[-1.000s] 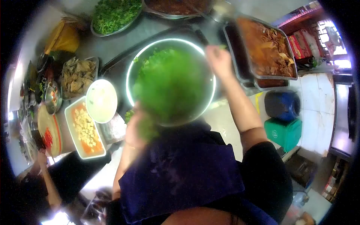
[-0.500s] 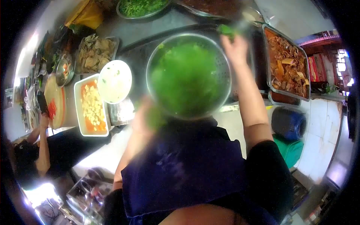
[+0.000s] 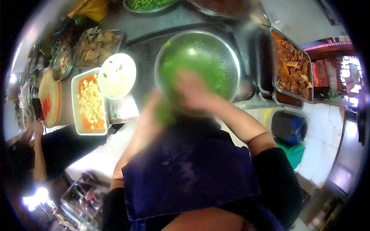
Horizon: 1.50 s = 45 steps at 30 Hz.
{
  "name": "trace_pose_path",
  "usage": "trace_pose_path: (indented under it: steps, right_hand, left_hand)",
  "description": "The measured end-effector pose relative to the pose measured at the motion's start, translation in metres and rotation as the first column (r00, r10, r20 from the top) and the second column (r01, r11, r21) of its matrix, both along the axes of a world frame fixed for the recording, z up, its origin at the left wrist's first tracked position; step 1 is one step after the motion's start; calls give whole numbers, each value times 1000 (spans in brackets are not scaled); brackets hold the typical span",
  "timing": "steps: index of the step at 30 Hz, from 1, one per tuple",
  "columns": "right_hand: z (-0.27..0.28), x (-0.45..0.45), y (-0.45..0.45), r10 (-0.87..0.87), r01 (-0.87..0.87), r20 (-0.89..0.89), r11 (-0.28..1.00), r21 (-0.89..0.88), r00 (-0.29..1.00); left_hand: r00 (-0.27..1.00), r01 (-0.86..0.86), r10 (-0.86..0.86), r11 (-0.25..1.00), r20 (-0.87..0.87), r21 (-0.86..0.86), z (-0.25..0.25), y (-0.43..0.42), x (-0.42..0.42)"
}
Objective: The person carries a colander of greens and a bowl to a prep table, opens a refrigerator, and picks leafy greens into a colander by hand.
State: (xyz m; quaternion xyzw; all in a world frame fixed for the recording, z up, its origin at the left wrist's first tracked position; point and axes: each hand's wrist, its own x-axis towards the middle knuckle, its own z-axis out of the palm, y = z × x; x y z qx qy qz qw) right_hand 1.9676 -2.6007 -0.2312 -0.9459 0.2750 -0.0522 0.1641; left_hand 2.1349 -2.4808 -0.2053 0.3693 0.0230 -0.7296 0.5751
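A perforated metal colander stands before me with blurred leafy greens inside. My right hand reaches over its near side, down among the leaves; motion smears its fingers, and I cannot tell whether they are closed. At the colander's left near edge, my left hand is closed around a bunch of leafy greens, also blurred. Left of the colander, a white bowl with leaf scraps inside overlaps a white tray of pale cubes in orange liquid.
A tray of reddish-brown cooked food is at right, near a perforated ladle. Chopped greens fill a dish at the back. At far left, another person's hand holds a cleaver beside a round chopping board.
My right hand has come from beyond the colander's right rim, where it held some greens, down into the colander. My left hand stays near the left edge with its bunch.
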Motion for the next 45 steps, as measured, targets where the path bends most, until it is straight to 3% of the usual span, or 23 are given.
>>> trace_pose_path:
  steps: [3, 5, 7, 8, 11, 13, 15, 20, 21, 23, 24, 25, 27, 28, 30, 31, 32, 35, 36, 39, 40, 42, 45]
  right_hand:
    - [-5, 0, -2, -156, 154, -173, 988, -25, 973]
    - [-23, 3, -28, -309, 337, -338, 941, 28, 889]
    - [-35, -7, -52, -492, 521, -277, 853, 38, 825]
    - [-38, -15, -60, -581, 595, -205, 803, 9, 788]
    - [-51, -44, -80, -719, 702, 82, 693, 165, 690]
    - [-53, -56, -85, -806, 594, 120, 519, 615, 579]
    - [-49, -66, -80, -875, 293, 21, 185, 938, 484]
    - [4, -74, -55, -962, -42, -126, -140, 989, 243]
    - [20, -71, -55, -953, -165, -120, -170, 971, 277]
    - [16, -78, -71, -952, -93, -169, -198, 976, 256]
    - [15, -83, -73, -966, -177, -83, -129, 976, 244]
    - [24, -86, -80, -938, -186, -104, -173, 967, 330]
    - [32, -87, -77, -971, -23, -123, -130, 991, 203]
    - [35, -84, -81, -945, 64, -129, -115, 991, 301]
    - [36, -75, -78, -787, 331, 73, 340, 880, 613]
    - [32, -71, -79, -653, 368, 145, 580, 727, 743]
    - [31, -73, -83, -520, 461, 33, 783, 418, 854]
    - [54, -61, -70, -563, 562, -316, 821, -103, 764]
    - [47, -62, -61, -536, 513, -54, 829, -222, 843]
    - [41, -45, -49, -397, 398, 96, 811, -430, 913]
    - [45, -31, -38, -354, 359, 101, 815, -455, 930]
    - [29, -9, -24, -288, 302, 89, 914, -273, 953]
    - [22, 15, -4, -173, 206, 126, 922, -328, 977]
  left_hand:
    - [985, 54, -49, 998, -163, 25, -42, 8, 14]
    - [879, 256, -142, 946, 456, -198, -57, 12, 9]
    - [703, 373, -115, 900, 702, -226, -62, 19, 6]
    - [716, 360, -126, 909, 687, -209, -57, 19, 4]
    - [981, 130, -141, 988, 135, 87, -33, 13, 6]
    - [991, 133, -134, 988, 8, 74, -11, 10, 7]
    - [993, 107, -103, 991, -55, 80, -5, 10, 9]
    - [998, 57, -45, 964, -54, 260, -3, 14, 12]
    - [998, 54, -41, 960, -55, 274, -4, 13, 12]
    - [997, 57, -42, 961, -61, 270, -5, 12, 11]
    - [997, 53, -38, 965, -63, 256, -8, 13, 12]
    - [997, 45, -30, 969, -64, 242, -10, 14, 13]
    - [996, 26, -5, 967, -85, 252, -14, 18, 15]
    - [996, 21, 3, 966, -94, 259, -15, 20, 16]
    - [997, 10, 11, 966, -78, 260, -12, 21, 16]
    - [997, 4, 15, 966, -70, 258, -11, 21, 16]
    - [997, 5, 13, 972, -73, 235, -11, 21, 17]
    - [997, 3, 13, 980, -79, 200, -11, 24, 19]
    - [997, 5, 11, 978, -79, 208, -11, 24, 19]
    - [995, 26, -4, 977, -103, 211, -13, 25, 19]
    - [994, 32, -9, 977, -113, 209, -14, 25, 19]
    - [996, 41, -23, 976, -90, 212, -3, 23, 15]
    - [997, 45, -30, 978, -76, 203, -6, 23, 11]
